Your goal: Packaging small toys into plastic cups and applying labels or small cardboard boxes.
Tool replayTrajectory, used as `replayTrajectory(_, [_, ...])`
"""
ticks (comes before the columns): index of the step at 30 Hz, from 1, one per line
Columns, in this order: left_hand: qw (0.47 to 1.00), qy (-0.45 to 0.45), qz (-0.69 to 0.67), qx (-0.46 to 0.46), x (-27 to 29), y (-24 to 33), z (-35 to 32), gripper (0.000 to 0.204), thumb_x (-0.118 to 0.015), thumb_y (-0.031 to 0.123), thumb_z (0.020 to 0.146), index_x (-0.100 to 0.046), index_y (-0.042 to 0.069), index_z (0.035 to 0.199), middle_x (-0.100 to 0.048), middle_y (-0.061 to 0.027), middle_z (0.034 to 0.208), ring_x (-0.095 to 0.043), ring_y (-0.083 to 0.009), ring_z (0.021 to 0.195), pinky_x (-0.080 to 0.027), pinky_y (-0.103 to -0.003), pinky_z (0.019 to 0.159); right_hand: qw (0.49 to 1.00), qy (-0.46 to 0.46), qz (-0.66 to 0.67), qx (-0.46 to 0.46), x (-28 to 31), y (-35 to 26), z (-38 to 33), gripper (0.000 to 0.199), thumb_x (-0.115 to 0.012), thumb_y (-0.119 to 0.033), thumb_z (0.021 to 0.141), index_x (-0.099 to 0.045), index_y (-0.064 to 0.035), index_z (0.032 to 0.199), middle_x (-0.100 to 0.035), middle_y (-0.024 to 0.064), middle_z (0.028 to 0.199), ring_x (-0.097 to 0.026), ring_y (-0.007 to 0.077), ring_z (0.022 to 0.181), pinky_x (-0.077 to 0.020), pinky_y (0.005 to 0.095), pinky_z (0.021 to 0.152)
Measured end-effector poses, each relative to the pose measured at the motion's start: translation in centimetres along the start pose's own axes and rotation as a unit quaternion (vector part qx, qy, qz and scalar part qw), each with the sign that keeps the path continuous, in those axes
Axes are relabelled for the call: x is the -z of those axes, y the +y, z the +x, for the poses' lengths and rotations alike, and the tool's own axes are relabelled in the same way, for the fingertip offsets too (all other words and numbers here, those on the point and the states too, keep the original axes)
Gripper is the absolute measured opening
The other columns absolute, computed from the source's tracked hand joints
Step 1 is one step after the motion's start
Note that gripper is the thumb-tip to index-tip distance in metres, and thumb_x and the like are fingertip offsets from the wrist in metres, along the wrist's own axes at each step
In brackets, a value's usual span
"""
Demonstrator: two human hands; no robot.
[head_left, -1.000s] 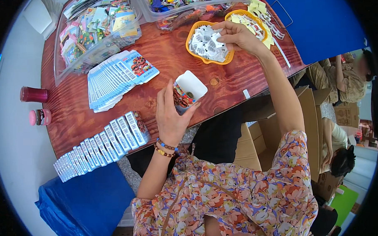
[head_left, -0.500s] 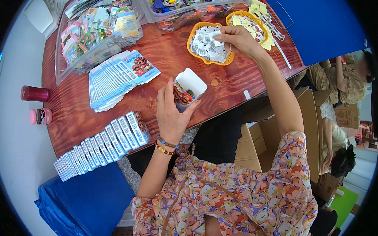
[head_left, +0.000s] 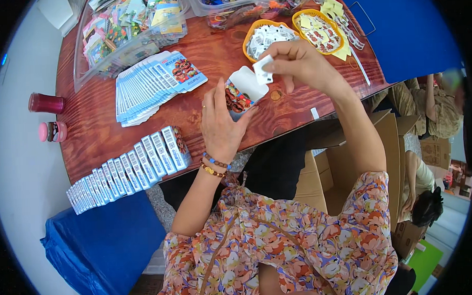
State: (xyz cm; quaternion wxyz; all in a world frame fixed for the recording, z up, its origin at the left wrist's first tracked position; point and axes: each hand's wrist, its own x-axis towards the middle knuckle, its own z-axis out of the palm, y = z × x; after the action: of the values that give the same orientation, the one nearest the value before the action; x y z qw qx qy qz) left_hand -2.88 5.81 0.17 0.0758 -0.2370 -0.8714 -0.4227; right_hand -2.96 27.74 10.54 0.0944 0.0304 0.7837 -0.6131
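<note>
My left hand (head_left: 222, 119) is wrapped round a small printed carton (head_left: 239, 99), its white flap standing up and its top end open. Just to the right of that flap, my right hand (head_left: 300, 64) pinches a small white packet (head_left: 263, 70) between thumb and fingertips. Behind my right hand stands a yellow basket (head_left: 247, 49) filled with similar white packets (head_left: 268, 37). A second yellow basket (head_left: 340, 44) beside it holds small pale and reddish pieces. What lies inside the carton is hidden from this angle.
Flat blue cartons (head_left: 151, 88) lie fanned out on the wooden table (head_left: 98, 142). A row of filled-out cartons (head_left: 138, 164) lines its near edge. Clear bins (head_left: 82, 64) stand behind. A cardboard box (head_left: 325, 175) is beside me; people sit to the right.
My right hand has come from the yellow basket toward the carton, bringing a white packet along. The carton in my left hand has shifted slightly right, and the whole view has moved a little.
</note>
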Motion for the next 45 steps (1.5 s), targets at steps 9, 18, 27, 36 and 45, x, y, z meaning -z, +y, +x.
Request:
replayTrajectory(9, [0.999,0.011,0.036,-0.017,-0.3,0.0,-0.4,0.089,-0.089,0.03,0.072,-0.045,0.003,0.144,-0.055,-0.0179,0.128,-0.057,-0.037,0.115,-0.052,-0.046,0.09,0.919,0.056,-0.367,0.134,-4.5,-0.7,-1.4,0.017,-0.066,-0.016,0.094,-0.066,0.0002,0.09,-0.067,0.0104,0.074,-0.063,0.0215,0.057,-0.0495,0.0356,0.058])
replayTrajectory(18, [1.0,0.017,0.002,-0.021,-0.5,0.4,0.1,0.089,-0.09,0.028,0.07,-0.046,0.003,0.143,-0.055,-0.0188,0.126,-0.057,-0.038,0.114,-0.051,-0.045,0.091,0.89,0.091,-0.423,0.148,-3.6,0.3,-0.8,0.013,-0.066,-0.015,0.091,-0.071,-0.0032,0.091,-0.068,0.012,0.084,-0.067,0.0315,0.078,-0.0519,0.0418,0.069])
replayTrajectory(27, [0.999,0.026,-0.025,-0.002,0.2,-0.4,-0.7,0.083,-0.088,0.022,0.075,-0.045,0.001,0.142,-0.054,-0.0202,0.126,-0.055,-0.0378,0.117,-0.046,-0.046,0.099,0.804,0.293,-0.509,-0.094,13.9,6.0,1.6,0.023,-0.072,-0.027,0.085,-0.071,-0.0047,0.091,-0.07,0.0116,0.082,-0.066,0.0246,0.075,-0.0504,0.0367,0.069])
replayTrajectory(36, [0.999,0.014,-0.039,0.035,0.1,-0.6,-1.2,0.083,-0.088,0.023,0.075,-0.045,0.002,0.142,-0.054,-0.0205,0.126,-0.054,-0.0381,0.119,-0.045,-0.046,0.1,0.877,0.237,-0.409,-0.089,16.3,10.5,3.7,0.029,-0.08,-0.029,0.082,-0.066,-0.0046,0.085,-0.065,0.0048,0.074,-0.062,0.0147,0.071,-0.0473,0.0332,0.063])
replayTrajectory(45, [1.0,0.025,-0.017,0.01,-0.3,-1.1,-1.5,0.083,-0.088,0.023,0.072,-0.046,0.001,0.14,-0.054,-0.0203,0.128,-0.049,-0.0385,0.122,-0.04,-0.049,0.104,0.937,0.272,-0.206,0.075,12.5,4.8,0.6,0.017,-0.073,-0.015,0.091,-0.07,-0.004,0.103,-0.067,-0.001,0.082,-0.059,0.0047,0.073,-0.0453,0.0213,0.065])
